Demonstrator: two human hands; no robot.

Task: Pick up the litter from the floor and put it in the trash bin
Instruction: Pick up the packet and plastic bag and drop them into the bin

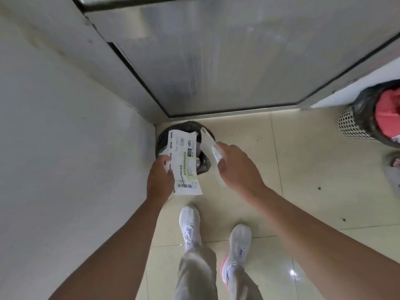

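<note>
left hand [160, 179]: grips the lower half of a printed sheet [184, 162]; the thumb lies over the sheet's left edge and the fingers [170, 171] curl round behind it.
printed sheet: white with green and black print, upright and slightly bent; it reaches up past the left fingertips and hangs down below the palm.
right hand [238, 168]: pinches a white strip [210, 146] between the thumb and the forefinger [225, 146]; how the other fingers lie cannot be told.
white strip: narrow and blurred, slanting up and to the left from the right fingertips.
trash bin [188, 126]: round, lined with a black bag, on the floor in the corner; it sits directly beyond and beneath both sets of fingertips, with the sheet's upper half and the strip over its mouth.
floor [303, 161]: pale glossy tiles under both hands.
shoes [190, 226]: pale, laced, on the tiles behind the wrists, toes towards the bin.
second bin [349, 124]: white mesh with a black bag and something red inside, well to the right of the right fingers.
wall [65, 148]: plain and grey, just left of the left knuckles.
</note>
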